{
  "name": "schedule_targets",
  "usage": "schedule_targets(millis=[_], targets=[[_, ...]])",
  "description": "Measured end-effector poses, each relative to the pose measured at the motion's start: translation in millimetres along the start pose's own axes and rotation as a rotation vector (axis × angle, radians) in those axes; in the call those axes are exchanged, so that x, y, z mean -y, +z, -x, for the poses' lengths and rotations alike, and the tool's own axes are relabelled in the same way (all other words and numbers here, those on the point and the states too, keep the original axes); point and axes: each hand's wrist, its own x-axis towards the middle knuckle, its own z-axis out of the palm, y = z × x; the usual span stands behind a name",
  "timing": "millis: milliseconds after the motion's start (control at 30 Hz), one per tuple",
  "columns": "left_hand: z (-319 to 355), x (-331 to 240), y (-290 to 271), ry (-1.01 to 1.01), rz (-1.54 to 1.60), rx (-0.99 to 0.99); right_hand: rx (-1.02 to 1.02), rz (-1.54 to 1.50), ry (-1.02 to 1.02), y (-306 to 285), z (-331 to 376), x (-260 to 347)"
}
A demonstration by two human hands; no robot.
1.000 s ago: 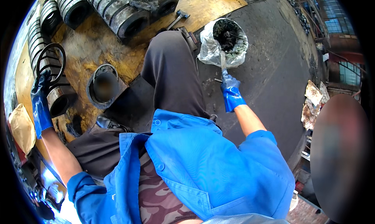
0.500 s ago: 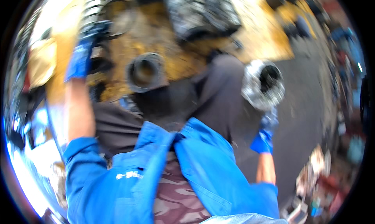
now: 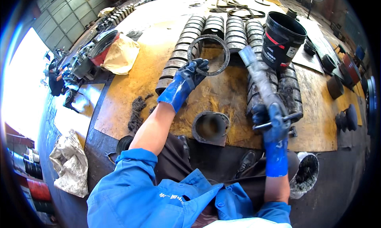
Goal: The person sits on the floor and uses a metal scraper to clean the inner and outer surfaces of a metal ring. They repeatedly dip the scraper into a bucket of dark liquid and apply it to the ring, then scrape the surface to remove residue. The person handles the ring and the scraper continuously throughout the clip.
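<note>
My left hand, in a blue glove, is closed on the lower left of a thin dark ring and holds it raised in front of the stacked rows. My gloved right hand grips a long grey tool with a flat pale end, pointing up and left. Motion smears this tool, so its exact kind is unclear. A metal rod crosses at the same hand; whether it belongs to the tool I cannot tell. Between my feet and the rows stands a short hollow cylinder, with a blurred bore.
Rows of dark stacked rings lie ahead. A black bucket rests on the right-hand rows. By my right knee is a plastic-lined container. Dark fibrous scrap and a whitish sack are leftward. A person is far left.
The view has tilted up. My left hand has come from the far left to the middle with the ring. My right hand has moved from beside the lined container to above the floor sheet.
</note>
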Motion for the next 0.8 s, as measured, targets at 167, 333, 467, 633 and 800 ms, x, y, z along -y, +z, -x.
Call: schedule_targets(millis=[167, 333, 467, 633, 800], targets=[[25.8, -5.1, 16.7, 0.044, -0.182, -0.104, -0.129, -0.069, -0.021, 38.7, 15.2, -20.9], [30.7, 1.9, 24.8, 0.163, -0.744, -0.068, -0.263, 0.162, -0.077, 22.8, -14.5, -36.5], [23.0, 13.8, 13.6, 0.138, -1.053, 0.048, -0.213, 0.222, -0.036, 39.1, -22.3, -42.5], [23.9, 41.5, 30.3, 0.109, -1.375, 0.036, -0.186, 0.337, -0.095, 49.6, -15.4, -35.8], [25.1, 46.2, 25.9, 0.107, -1.732, -0.017, 0.056, 0.435, -0.145, 56.7, -1.2, -39.7]])
